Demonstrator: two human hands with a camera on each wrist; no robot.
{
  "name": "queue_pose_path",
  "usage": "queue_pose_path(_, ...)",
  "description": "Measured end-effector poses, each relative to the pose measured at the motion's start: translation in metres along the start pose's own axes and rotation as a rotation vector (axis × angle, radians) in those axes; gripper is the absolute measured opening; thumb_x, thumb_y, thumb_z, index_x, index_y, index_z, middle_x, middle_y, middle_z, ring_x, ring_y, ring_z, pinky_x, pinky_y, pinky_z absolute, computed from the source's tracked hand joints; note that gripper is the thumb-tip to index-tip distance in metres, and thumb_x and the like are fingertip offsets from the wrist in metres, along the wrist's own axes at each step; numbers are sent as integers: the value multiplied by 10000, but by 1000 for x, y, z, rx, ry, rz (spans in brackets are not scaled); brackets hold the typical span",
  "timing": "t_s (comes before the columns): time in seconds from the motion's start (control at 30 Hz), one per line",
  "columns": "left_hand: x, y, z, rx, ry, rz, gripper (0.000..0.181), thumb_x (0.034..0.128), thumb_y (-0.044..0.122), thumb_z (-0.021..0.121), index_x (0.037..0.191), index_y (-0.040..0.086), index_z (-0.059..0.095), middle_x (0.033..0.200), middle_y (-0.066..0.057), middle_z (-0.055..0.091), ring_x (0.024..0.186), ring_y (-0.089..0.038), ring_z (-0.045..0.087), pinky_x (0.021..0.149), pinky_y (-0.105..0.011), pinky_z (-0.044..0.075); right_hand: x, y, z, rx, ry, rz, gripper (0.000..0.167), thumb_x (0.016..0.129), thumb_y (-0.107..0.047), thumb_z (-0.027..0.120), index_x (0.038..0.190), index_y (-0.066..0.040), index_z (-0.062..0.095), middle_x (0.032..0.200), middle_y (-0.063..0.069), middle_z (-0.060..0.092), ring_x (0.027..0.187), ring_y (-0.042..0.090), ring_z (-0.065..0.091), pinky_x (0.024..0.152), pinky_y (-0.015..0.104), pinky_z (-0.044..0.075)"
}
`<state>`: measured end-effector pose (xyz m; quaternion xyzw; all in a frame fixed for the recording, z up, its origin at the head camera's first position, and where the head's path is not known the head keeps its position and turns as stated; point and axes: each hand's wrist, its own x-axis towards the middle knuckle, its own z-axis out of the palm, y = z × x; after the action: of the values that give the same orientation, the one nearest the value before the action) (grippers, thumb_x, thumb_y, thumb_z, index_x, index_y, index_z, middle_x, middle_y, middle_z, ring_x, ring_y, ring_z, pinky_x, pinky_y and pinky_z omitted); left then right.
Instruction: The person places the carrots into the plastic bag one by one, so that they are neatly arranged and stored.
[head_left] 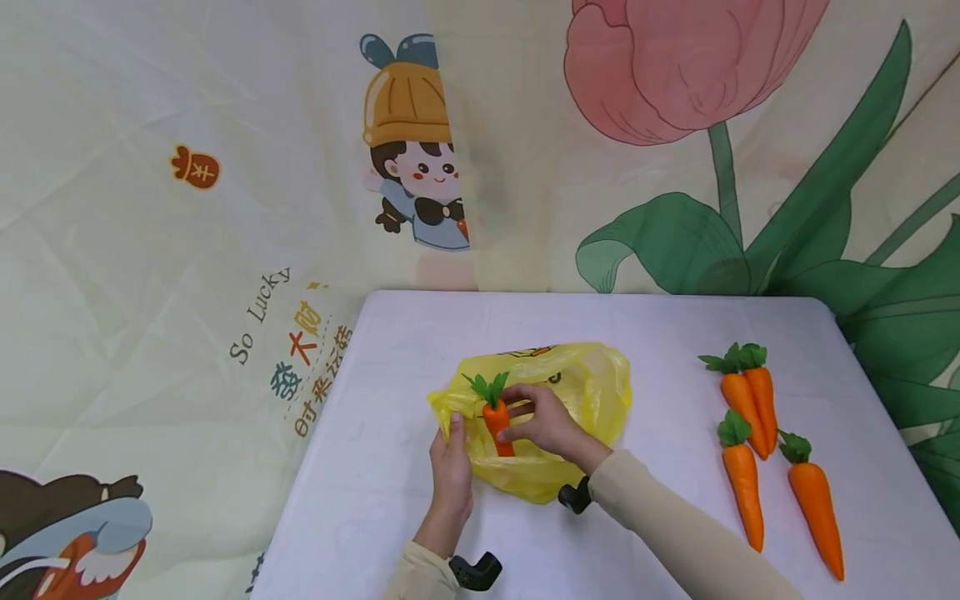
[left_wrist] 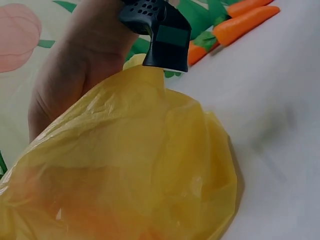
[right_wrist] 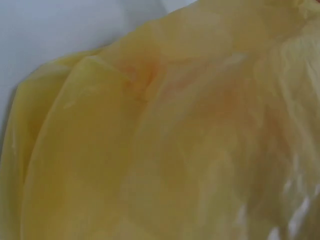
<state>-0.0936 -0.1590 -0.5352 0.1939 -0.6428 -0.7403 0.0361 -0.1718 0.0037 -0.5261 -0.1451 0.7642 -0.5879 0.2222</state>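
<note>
A thin yellow plastic bag lies on the white table, its mouth spread. My left hand grips the bag's left edge, thumb up along the rim. With its fingers curled round the side of an orange carrot, my right hand holds it at the bag's mouth, leafy green top upward. The carrot's lower tip is out of sight in the bag. In the left wrist view, the yellow bag fills the lower part, with blurred orange showing through it. Only the bag and some white surface appear in the right wrist view.
On the table's right side lie several carrots: a crossed pair, one below them and another nearer the right edge. The white table meets a printed cloth backdrop behind. Black cameras sit at both wrists.
</note>
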Motion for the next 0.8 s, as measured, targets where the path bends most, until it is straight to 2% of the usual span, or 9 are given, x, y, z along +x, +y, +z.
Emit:
queue_pose_path(0.23, -3, 3, 1, -26, -18, 6, 636, 1078, 486, 383, 1551, 61, 361, 1598, -81, 357, 1472, -252, 300, 1217, -462, 226, 1, 0, -5, -102, -103, -48, 468, 806, -123, 871, 1239, -121, 693, 1191, 12, 661, 1075, 221, 644, 888, 351, 581)
queue_pose_path(0.4, -3, 2, 4, -6, -15, -14, 651, 1075, 499, 385, 1560, 66, 350, 1618, -75, 324, 1483, -264, 272, 1221, -488, 199, 6, -1, -3, -201, -100, -31, 579, 833, -128, 848, 1360, -38, 625, 1262, 72, 660, 999, 205, 668, 839, 332, 593)
queue_pose_path(0.47, -3, 1, 5, 4, -18, -21, 655, 1077, 498, 381, 1572, 71, 331, 1626, -76, 309, 1487, -272, 264, 1220, -496, 198, 8, 0, 0, -253, -79, -11, 621, 849, -139, 836, 1402, -14, 581, 1278, 91, 655, 961, 190, 671, 822, 324, 594)
queue_pose_path(0.6, -4, -2, 6, 6, -21, -25, 644, 1091, 464, 370, 1589, 65, 290, 1635, -91, 288, 1496, -286, 247, 1217, -500, 203, 8, 2, 3, -381, 15, 20, 731, 892, -199, 801, 1515, -45, 450, 1280, 87, 646, 897, 158, 656, 809, 324, 585)
queue_pose_path(0.67, -4, -3, 5, 4, -14, -18, 636, 1095, 447, 370, 1584, 47, 292, 1629, -102, 297, 1491, -292, 256, 1216, -496, 210, 7, 2, 3, -464, 75, 0, 790, 908, -219, 784, 1562, -64, 370, 1292, 98, 634, 885, 173, 654, 790, 343, 585)
queue_pose_path(0.73, -4, -3, 4, 4, -8, -7, 631, 1097, 439, 368, 1578, 36, 299, 1622, -110, 307, 1486, -292, 264, 1216, -491, 214, 6, 0, 1, -576, 133, -42, 814, 924, -237, 766, 1587, -83, 319, 1349, 130, 606, 984, 239, 665, 819, 392, 585)
queue_pose_path(0.8, -4, -3, 3, 5, -6, 3, 633, 1095, 448, 369, 1575, 40, 307, 1615, -107, 318, 1479, -285, 276, 1215, -483, 220, 6, -2, -1, -670, 170, -78, 816, 932, -235, 756, 1600, -119, 303, 1334, 154, 597, 931, 284, 663, 751, 411, 588)
